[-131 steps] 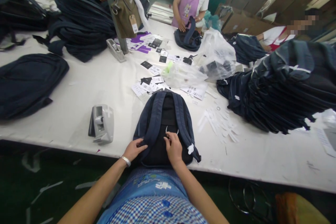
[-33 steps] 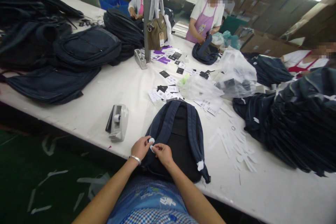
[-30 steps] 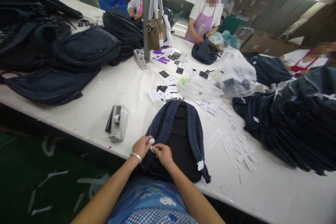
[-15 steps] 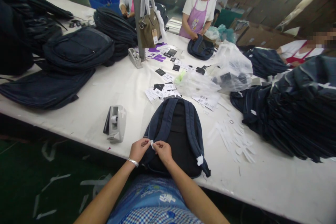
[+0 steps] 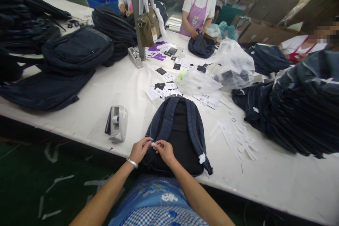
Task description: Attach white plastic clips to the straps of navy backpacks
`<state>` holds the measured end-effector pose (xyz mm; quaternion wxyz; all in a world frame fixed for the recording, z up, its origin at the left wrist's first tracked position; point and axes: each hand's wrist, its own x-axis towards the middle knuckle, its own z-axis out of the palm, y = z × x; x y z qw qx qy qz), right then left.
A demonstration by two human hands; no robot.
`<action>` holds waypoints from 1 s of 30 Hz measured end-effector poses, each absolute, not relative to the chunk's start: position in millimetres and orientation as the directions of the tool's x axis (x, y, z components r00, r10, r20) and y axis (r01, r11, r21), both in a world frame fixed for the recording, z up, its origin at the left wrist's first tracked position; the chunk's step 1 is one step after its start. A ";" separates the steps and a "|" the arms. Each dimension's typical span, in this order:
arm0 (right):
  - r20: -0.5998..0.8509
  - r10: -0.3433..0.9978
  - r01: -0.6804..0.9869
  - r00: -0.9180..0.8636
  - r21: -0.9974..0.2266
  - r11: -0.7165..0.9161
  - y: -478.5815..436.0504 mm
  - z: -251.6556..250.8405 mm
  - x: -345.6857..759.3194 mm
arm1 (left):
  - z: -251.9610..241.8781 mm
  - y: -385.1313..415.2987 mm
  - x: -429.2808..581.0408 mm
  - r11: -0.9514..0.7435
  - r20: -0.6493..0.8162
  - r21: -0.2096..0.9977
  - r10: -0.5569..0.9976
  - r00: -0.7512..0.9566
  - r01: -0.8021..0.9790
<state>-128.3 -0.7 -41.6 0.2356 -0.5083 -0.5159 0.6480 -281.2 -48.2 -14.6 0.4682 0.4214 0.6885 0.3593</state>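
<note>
A dark navy backpack (image 5: 182,141) lies on the table in front of me, its shoulder straps facing up. Over the lower end of its left strap, my left hand (image 5: 141,150) and my right hand (image 5: 164,152) meet with fingertips pinched. Between them shows a small white strip (image 5: 153,144), partly covered by the fingers of both hands. Near the bottom of the right strap sits a similar white piece (image 5: 202,158), wrapped on the webbing. A grey tape dispenser (image 5: 118,123) stands to the left of the backpack.
Loose white strips (image 5: 238,137) lie to the right, beside a tall stack of navy backpacks (image 5: 304,109). Tags (image 5: 165,90) and plastic bags (image 5: 233,67) lie beyond. More backpacks (image 5: 78,47) fill the left. A metal post (image 5: 137,17) rises from the table; co-workers stand across it.
My left hand has shifted slightly, its fingers a little more raised at the white strip. Less of the strip shows between the hands. The backpack stays in place.
</note>
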 end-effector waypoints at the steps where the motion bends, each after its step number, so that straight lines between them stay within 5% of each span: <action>1: -0.406 0.835 0.222 -0.371 -0.912 -0.345 -0.6 -41.2 -128.5 | -16.0 -46.5 -281.9 0.389 -0.350 0.894 0.916 -0.196 0.220; 5: -0.358 0.839 0.361 -0.410 -0.908 -0.211 0.7 -33.7 -127.2 | -21.0 -39.8 -283.5 0.395 -0.370 0.902 0.915 -0.159 0.173; 9: -0.155 0.847 0.593 -0.509 -0.777 0.214 3.0 -19.5 -123.8 | -19.7 -37.6 -284.4 0.384 -0.356 0.904 0.919 -0.170 0.186; 13: -0.029 0.766 0.587 -0.642 -0.661 0.468 6.9 -15.2 -121.7 | -16.8 -37.2 -284.3 0.370 -0.330 0.902 0.923 -0.200 0.223; 17: -0.022 0.728 0.573 -0.685 -0.634 0.519 10.7 -20.6 -118.9 | -21.5 -36.8 -282.3 0.394 -0.324 0.894 0.898 -0.298 0.212; 24: -0.027 0.679 0.560 -0.734 -0.589 0.582 11.1 -18.9 -113.5 | -33.4 -37.0 -278.3 0.482 -0.553 0.833 0.741 -0.381 -0.271; 30: -0.012 0.676 0.568 -0.737 -0.555 0.608 10.1 -19.6 -114.1 | -35.7 -37.7 -277.0 0.488 -0.603 0.793 0.713 -0.356 -0.365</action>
